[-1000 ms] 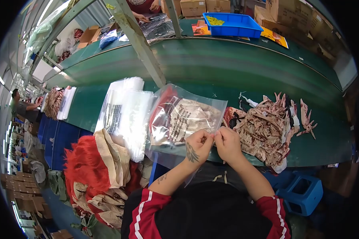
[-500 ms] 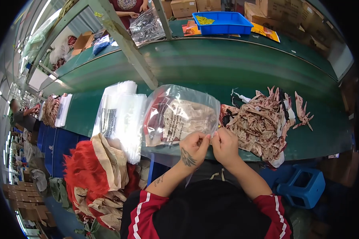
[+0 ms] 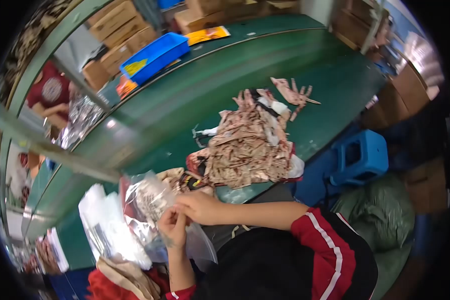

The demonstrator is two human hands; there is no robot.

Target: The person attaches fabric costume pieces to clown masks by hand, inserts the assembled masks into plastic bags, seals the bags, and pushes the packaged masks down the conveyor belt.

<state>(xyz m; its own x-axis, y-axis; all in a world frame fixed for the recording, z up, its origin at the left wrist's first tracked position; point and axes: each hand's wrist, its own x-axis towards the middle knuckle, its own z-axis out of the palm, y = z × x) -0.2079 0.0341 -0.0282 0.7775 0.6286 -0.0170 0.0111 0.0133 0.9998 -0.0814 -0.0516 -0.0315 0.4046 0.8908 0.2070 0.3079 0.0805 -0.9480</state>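
Observation:
A clear plastic bag (image 3: 146,200) with printing on it holds folded beige and dark red fabric at the near edge of the green table. My left hand (image 3: 173,227) is closed in a pinch on the bag's edge. Right beside it, my right hand (image 3: 199,207) pinches the same edge, fingertips close together. Left of the bag lies a stack of clear plastic bags (image 3: 102,220). To the right spreads a heap of beige, red-stained fabric pieces (image 3: 250,145), with a hand-shaped stained glove (image 3: 295,95) beyond it.
Red fur with beige fabric (image 3: 125,277) sits low at left. A blue tray (image 3: 157,57) with yellow pieces stands on the far ledge, near another person (image 3: 52,95). A green post rises at left. A blue stool (image 3: 360,157) and dark green sack (image 3: 380,210) are at right.
My view has swung to the right and tilted, so the table and heap appear further left. Both hands still pinch the bag's edge.

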